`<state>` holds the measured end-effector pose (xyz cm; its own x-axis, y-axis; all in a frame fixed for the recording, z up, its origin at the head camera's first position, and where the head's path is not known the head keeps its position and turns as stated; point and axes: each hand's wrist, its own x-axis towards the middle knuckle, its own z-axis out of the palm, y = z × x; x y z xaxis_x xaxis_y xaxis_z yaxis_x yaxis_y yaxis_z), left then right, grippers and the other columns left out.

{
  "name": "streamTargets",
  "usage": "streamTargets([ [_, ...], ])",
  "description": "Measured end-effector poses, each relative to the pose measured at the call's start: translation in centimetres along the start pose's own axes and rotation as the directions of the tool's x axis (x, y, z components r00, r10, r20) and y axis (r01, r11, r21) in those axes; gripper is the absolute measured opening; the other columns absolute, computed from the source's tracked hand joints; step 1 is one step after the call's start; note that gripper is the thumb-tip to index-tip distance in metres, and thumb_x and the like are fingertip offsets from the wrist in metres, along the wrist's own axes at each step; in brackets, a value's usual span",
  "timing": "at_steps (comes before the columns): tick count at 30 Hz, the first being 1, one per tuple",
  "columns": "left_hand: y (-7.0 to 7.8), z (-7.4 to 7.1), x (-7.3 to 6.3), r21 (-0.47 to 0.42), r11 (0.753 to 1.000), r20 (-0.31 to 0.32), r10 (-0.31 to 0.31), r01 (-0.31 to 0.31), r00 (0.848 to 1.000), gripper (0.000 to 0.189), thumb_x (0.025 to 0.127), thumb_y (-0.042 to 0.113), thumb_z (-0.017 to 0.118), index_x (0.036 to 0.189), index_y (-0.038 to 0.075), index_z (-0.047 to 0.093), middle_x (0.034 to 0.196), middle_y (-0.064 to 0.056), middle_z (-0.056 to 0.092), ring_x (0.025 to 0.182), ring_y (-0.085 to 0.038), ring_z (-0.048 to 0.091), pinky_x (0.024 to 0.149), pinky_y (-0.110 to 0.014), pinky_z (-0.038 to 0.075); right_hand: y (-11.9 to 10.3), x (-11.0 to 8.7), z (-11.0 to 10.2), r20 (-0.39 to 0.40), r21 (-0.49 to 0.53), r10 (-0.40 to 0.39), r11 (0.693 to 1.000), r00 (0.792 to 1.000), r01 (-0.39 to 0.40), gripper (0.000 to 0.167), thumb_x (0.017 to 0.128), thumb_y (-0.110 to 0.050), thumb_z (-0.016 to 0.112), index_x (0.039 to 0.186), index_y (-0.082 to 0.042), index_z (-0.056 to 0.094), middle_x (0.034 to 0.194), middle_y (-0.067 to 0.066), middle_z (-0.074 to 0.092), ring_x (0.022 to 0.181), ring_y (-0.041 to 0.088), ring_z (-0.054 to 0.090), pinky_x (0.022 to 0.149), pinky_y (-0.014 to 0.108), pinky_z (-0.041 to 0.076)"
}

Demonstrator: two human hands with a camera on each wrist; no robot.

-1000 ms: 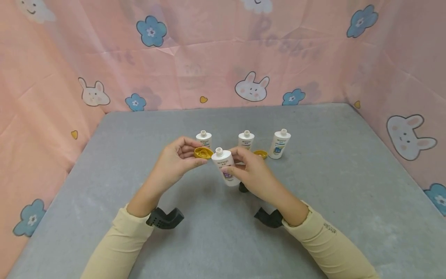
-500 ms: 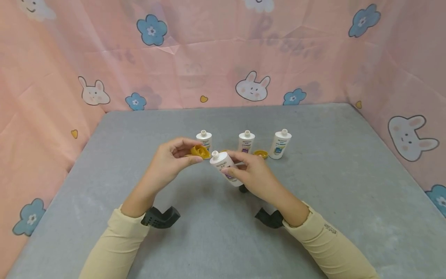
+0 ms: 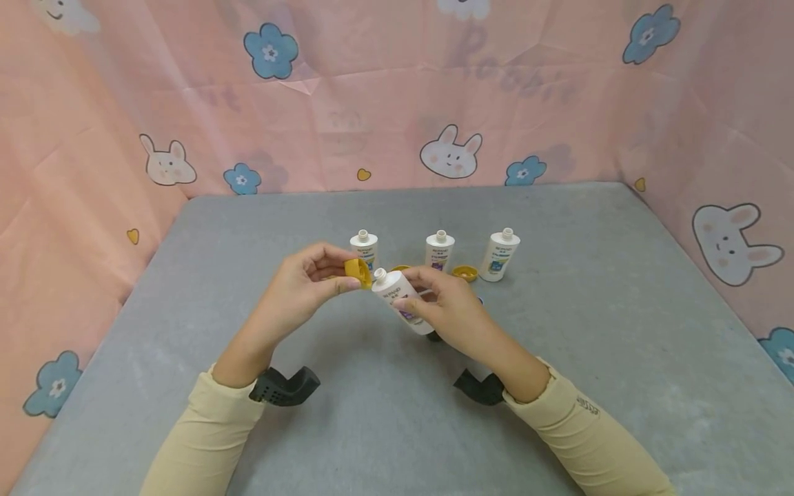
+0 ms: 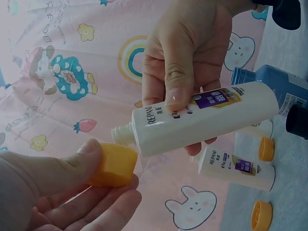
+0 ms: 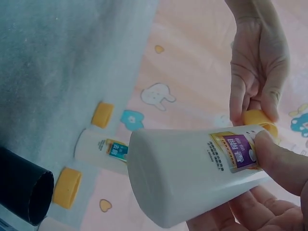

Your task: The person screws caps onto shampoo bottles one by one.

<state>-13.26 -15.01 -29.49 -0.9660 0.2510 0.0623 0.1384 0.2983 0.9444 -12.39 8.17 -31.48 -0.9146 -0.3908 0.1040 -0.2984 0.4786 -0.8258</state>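
Note:
In my left hand (image 3: 304,282) a yellow bottle cap (image 3: 358,273) is pinched between thumb and fingers, its hollow side turned toward the bottle. My right hand (image 3: 449,303) grips a white bottle (image 3: 397,296) with a purple label, tilted so its bare neck points left at the cap. In the left wrist view, the cap sits close beside the bottle neck (image 4: 122,134); whether they touch I cannot tell. Behind the hands stand three more uncapped white bottles: a left one (image 3: 363,248), a middle one (image 3: 440,249) and a right one (image 3: 500,255).
Yellow caps lie on the grey table (image 3: 589,331), one cap (image 3: 464,273) between the middle and right bottles. A blue bottle (image 4: 274,82) with an open neck and a black cylindrical piece (image 4: 299,121) are near my right hand. Pink printed cloth (image 3: 347,103) surrounds the table.
The left hand has drawn slightly left and turned the cap from facing up to facing the bottle. The right hand has tilted the bottle further left.

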Motion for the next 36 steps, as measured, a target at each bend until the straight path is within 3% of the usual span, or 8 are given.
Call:
streamTargets([
  [6,0.21,-0.06,-0.32,0.027,0.999,0.025,0.034,-0.034,0.999,0.037,0.089,0.009,0.074,0.125,0.004,0.068,0.121,-0.012,0.071,0.104,-0.014,0.068,0.087,-0.023,0.057,0.1,-0.04,-0.06,0.009,-0.014,-0.018,1.0,1.0,0.019,0.035,0.091,-0.016,0.073,0.124,-0.006,0.067,0.115,0.007,0.072,0.098,0.022,0.069,0.086,0.039,0.059],
  [14,0.33,0.29,-0.49,0.063,0.996,0.009,0.066,-0.067,0.998,0.03,0.089,0.007,0.074,0.118,0.002,0.069,0.116,-0.013,0.072,0.102,-0.019,0.069,0.083,-0.023,0.059,0.06,-0.12,-0.06,0.032,-0.034,-0.037,0.999,0.999,0.039,0.034,0.091,-0.018,0.072,0.123,-0.008,0.068,0.112,0.005,0.073,0.097,0.018,0.067,0.085,0.037,0.058],
  [21,0.47,0.49,-0.68,0.097,0.993,0.013,0.064,-0.064,0.998,0.031,0.088,0.009,0.075,0.119,0.005,0.072,0.118,-0.009,0.073,0.099,-0.022,0.071,0.082,-0.024,0.06,0.01,-0.19,-0.09,0.054,-0.034,-0.038,0.999,0.998,0.04,0.033,0.091,-0.019,0.072,0.123,-0.009,0.068,0.109,0.004,0.073,0.094,0.017,0.067,0.082,0.034,0.058],
  [36,0.53,0.72,-1.02,0.167,0.983,0.026,0.068,-0.071,0.997,0.034,0.085,0.011,0.078,0.118,0.006,0.073,0.117,-0.01,0.072,0.09,-0.019,0.073,0.08,-0.027,0.061,-0.15,-0.15,-0.05,0.091,-0.05,-0.029,0.998,0.995,0.033,0.034,0.092,-0.021,0.072,0.123,-0.01,0.068,0.112,0.003,0.073,0.097,0.017,0.067,0.086,0.036,0.058],
])
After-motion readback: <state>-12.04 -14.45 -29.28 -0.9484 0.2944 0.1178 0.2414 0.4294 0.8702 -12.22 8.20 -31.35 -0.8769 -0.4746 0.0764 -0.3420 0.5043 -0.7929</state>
